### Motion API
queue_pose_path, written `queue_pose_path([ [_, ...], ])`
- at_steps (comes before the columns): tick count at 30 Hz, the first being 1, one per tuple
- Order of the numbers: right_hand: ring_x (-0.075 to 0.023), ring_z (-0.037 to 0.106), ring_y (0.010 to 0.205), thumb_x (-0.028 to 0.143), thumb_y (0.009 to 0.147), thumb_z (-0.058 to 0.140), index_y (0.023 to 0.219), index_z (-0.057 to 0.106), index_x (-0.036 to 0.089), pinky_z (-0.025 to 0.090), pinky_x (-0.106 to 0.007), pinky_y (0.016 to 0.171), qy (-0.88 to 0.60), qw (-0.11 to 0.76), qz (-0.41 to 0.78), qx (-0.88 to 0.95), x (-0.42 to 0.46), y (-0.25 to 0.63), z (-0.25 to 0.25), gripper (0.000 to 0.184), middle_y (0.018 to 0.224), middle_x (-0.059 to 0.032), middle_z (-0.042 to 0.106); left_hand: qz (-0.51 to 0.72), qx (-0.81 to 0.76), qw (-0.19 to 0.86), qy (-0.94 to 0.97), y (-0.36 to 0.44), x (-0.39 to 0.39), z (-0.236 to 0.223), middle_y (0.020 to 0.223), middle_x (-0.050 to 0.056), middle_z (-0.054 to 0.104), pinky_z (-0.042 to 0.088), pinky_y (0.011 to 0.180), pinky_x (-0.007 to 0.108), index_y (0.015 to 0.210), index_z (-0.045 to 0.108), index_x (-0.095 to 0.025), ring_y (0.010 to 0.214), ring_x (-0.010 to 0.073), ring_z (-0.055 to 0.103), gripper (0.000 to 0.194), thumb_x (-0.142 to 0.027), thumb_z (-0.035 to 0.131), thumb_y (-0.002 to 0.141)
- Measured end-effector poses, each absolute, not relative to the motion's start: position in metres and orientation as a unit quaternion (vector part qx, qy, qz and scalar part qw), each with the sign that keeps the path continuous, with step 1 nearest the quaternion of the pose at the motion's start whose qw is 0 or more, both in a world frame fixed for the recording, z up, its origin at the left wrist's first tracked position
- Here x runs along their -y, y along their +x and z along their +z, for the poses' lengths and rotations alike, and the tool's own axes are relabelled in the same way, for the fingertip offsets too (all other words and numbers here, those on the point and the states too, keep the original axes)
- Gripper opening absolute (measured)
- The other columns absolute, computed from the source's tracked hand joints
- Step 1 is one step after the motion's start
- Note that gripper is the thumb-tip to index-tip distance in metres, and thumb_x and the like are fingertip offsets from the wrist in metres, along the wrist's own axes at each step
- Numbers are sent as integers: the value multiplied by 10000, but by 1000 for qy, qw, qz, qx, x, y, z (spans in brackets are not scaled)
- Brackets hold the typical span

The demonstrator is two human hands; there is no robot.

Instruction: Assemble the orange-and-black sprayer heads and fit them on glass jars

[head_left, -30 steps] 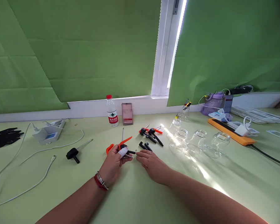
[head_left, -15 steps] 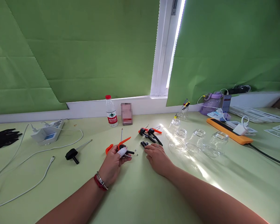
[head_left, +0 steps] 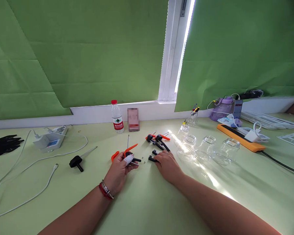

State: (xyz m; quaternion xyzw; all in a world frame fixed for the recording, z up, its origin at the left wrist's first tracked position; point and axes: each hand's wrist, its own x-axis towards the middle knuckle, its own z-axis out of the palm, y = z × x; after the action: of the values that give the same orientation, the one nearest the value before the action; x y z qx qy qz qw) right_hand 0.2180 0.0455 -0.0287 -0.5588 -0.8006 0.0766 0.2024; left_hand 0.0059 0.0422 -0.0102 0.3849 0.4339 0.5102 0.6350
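My left hand point(head_left: 121, 166), a white wrap on its thumb, is closed around a black part with a metal rod and orange arms point(head_left: 131, 150). Much of that part is hidden by the fingers. My right hand point(head_left: 168, 164) rests low over the table, its fingertips on a small black handle piece point(head_left: 152, 159). Beside it lies another black handle piece point(head_left: 155, 152), partly under the fingers. Between the hands are a few tiny metal bits point(head_left: 144, 162). Just beyond my right hand lie black-and-orange parts with metal rods point(head_left: 159, 138).
To the left lie a black knob with a metal rod point(head_left: 75, 161), a white cable point(head_left: 47, 182) and a power strip point(head_left: 54, 142). A water bottle point(head_left: 118, 119) and a phone point(head_left: 133, 119) stand behind. Several glass jars point(head_left: 208, 148) and an orange strip point(head_left: 242, 138) are on the right.
The black handle pieces at my right hand have come apart, one now nearer me than the other. My right hand has shifted slightly right; my left hand stays nearly still.
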Motion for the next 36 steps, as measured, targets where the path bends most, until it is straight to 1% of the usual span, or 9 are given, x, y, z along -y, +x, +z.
queue_pose_path([
  [5, -210, 563, 896, 93, 793, 483, 991, 654, 184, 401, -312, 799, -596, 173, 91, 779, -42, 216, -29, 277, 935, -75, 635, 513, -431, 637, 382, 6, -43, -10, 875, 38, 600, 566, 689, 296, 856, 558, -167, 731, 145, 644, 116, -217, 625, 775],
  [10, -206, 564, 945, 82, 778, 472, 1052, 632, 187, 403, -307, 838, -586, 211, 124, 772, -39, 217, -33, 334, 1006, -77, 612, 505, -435, 643, 378, 6, -41, -9, 859, 40, 608, 563, 697, 290, 855, 550, -165, 726, 144, 646, 125, -219, 630, 776],
  [14, -197, 566, 933, 48, 732, 467, 1019, 634, 189, 413, -306, 840, -570, 247, 149, 769, -39, 216, -35, 361, 1003, -70, 599, 497, -426, 650, 387, 7, -38, -7, 856, 42, 614, 559, 722, 307, 863, 546, -162, 733, 149, 649, 155, -234, 647, 771],
  [17, -179, 567, 851, 53, 707, 481, 921, 631, 194, 428, -296, 787, -565, 267, 164, 763, -38, 214, -37, 297, 939, -51, 595, 491, -419, 655, 393, 8, -37, -7, 858, 36, 617, 556, 725, 314, 870, 542, -163, 732, 148, 650, 175, -238, 660, 765],
  [20, -156, 545, 752, 66, 677, 509, 815, 592, 194, 421, -264, 682, -568, 277, 177, 754, -38, 213, -37, 205, 866, -30, 584, 482, -416, 662, 396, 9, -37, -7, 851, 28, 618, 553, 722, 315, 874, 543, -165, 734, 146, 649, 176, -242, 661, 767],
  [23, -138, 510, 688, 66, 652, 517, 756, 540, 195, 379, -237, 608, -572, 281, 182, 749, -37, 213, -36, 168, 804, -9, 575, 473, -411, 668, 402, 8, -37, -7, 855, 29, 619, 550, 726, 310, 884, 542, -166, 754, 148, 649, 170, -246, 651, 781],
  [27, -120, 462, 626, 79, 673, 512, 738, 499, 204, 315, -221, 550, -565, 276, 187, 755, -35, 211, -33, 141, 721, 23, 563, 467, -400, 675, 408, 8, -35, -6, 877, 31, 616, 546, 744, 312, 900, 539, -171, 783, 154, 647, 170, -244, 645, 789],
  [31, -116, 453, 617, 147, 725, 567, 740, 497, 204, 301, -221, 547, -552, 269, 192, 766, -33, 209, -31, 91, 717, 30, 565, 454, -384, 685, 421, 8, -33, -5, 877, 28, 614, 542, 753, 315, 912, 543, -175, 794, 161, 650, 179, -253, 647, 789],
  [36, -131, 516, 700, 184, 752, 624, 800, 557, 204, 356, -232, 610, -525, 262, 197, 786, -28, 207, -31, 84, 815, 10, 595, 438, -373, 696, 429, 8, -32, -7, 891, 29, 613, 541, 771, 341, 951, 538, -181, 802, 168, 646, 218, -263, 652, 785],
])
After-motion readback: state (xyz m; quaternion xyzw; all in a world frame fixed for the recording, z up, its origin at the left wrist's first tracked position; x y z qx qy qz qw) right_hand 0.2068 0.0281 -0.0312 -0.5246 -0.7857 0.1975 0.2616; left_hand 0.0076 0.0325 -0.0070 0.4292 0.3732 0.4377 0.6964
